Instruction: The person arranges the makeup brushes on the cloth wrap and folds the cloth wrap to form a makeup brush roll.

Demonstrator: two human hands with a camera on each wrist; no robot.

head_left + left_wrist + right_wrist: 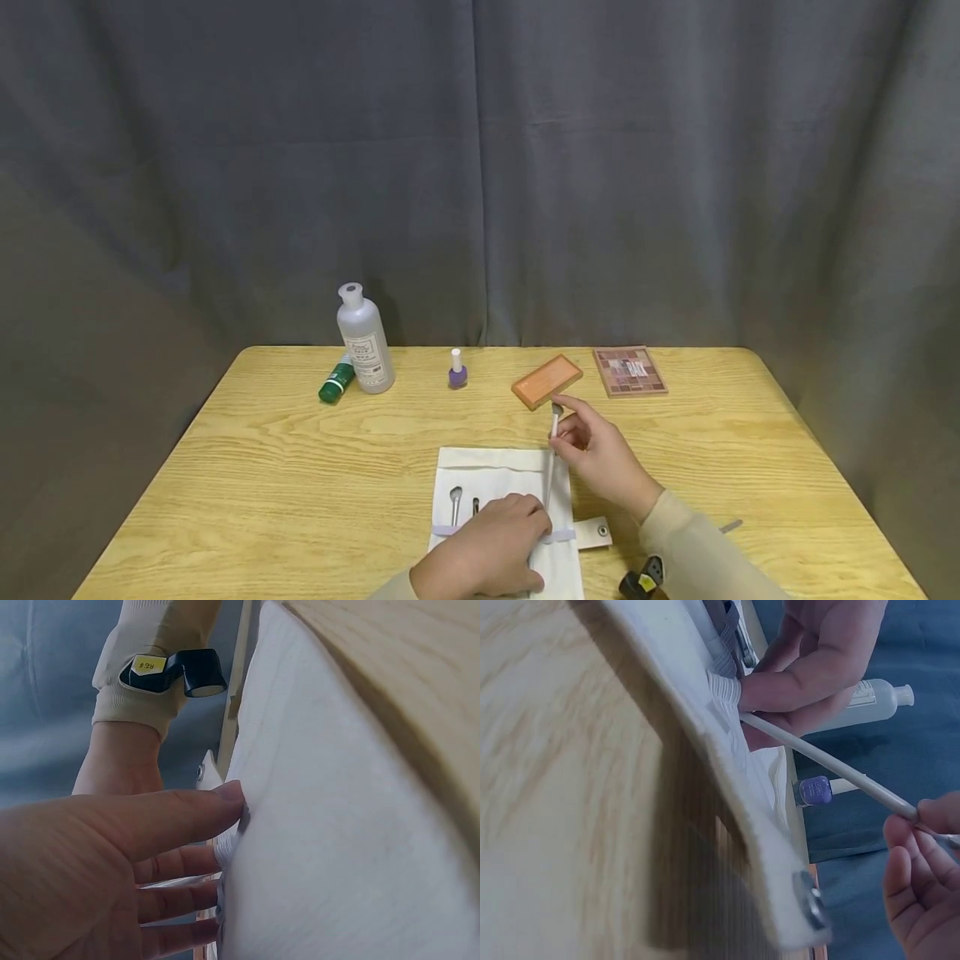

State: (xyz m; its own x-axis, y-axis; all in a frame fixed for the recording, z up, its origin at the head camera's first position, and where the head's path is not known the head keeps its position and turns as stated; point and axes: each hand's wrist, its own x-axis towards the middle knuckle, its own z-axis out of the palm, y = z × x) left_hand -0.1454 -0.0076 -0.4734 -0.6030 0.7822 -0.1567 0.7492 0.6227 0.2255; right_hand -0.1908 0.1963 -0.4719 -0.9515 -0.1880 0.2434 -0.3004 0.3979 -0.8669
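White pouch (502,477) flat on the table (262,492), left hand (491,542) on it, brush (829,761) up in the right hand (600,450).
So the left hand's got its fingers and thumb stretched out, just pressing on the pouch, while the right one pinches the brush near the bristle end. Brush slants between the two: bristles up top, bottom end down by the left fingertips at the pouch's pale purple band (446,531). Can't tell if that end is under the band. Bottle (365,346) stands at the back left, can't make out how full; the palette (630,371) lies back right, and the nail polish (457,371), purple stuff with a white cap, stands between them. Smallest bits: two little brushes, one silvery (455,504), one dark-tipped (476,506), sitting in the pouch left of the brush.
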